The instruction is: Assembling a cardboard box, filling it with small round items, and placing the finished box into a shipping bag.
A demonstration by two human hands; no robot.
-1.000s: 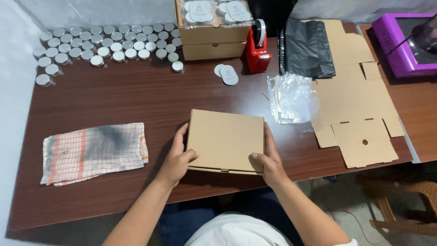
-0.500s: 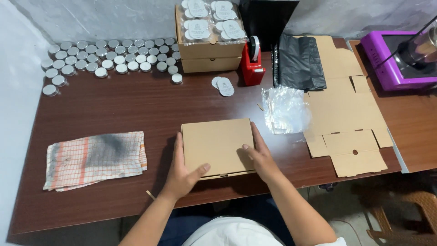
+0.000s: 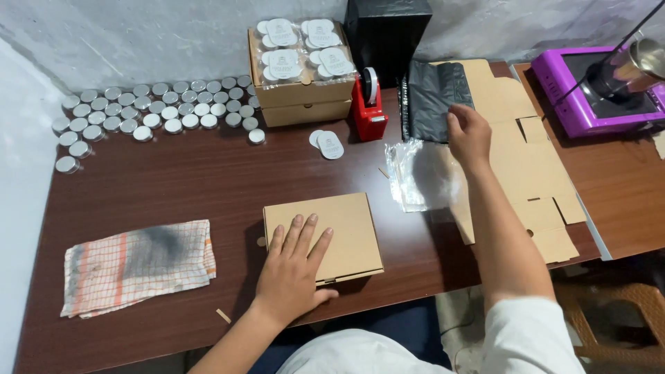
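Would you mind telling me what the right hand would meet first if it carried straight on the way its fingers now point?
Probably the black plastic bags: the right hand points away from the person, with its fingertips at or just over their near edge. Whether they already touch is unclear. The tall black box stands further back.

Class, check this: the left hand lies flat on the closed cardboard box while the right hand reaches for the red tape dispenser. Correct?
Not quite. The left hand does lie flat on the cardboard box, but the head view shows the right hand at the black plastic bags, not the red tape dispenser.
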